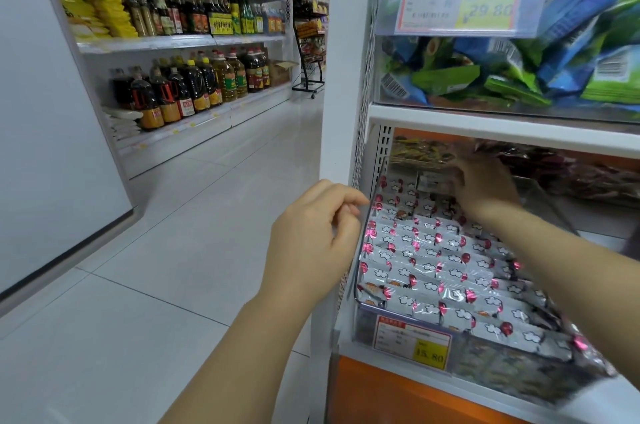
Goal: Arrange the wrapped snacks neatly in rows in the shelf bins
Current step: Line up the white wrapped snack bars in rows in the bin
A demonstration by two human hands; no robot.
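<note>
Head view, shop aisle.

- Snacks (pixel 433 268): white wrappers with pink marks, laid in rows and filling the clear bin (pixel 358 261) on the lower shelf. Rows are seen to run from the front wall to the back.
- Right hand (pixel 485 186): reached over the rows to the back of the bin and lowered onto the rearmost snacks. Its fingers are blurred and partly hidden, so whether a snack is grasped cannot be told.
- Left hand (pixel 311 236): held just outside the bin's left wall. Fingers are loosely curled and nothing is held; the index tip is placed at the rim near the upper corner.
- Price tag (pixel 412 340): clipped on the bin's front wall.
- Upper shelf: blue and green bags (pixel 519 77) heaped in another clear bin.
- Bottles (pixel 194 84) are noted on shelves across the floor (pixel 156 268).
</note>
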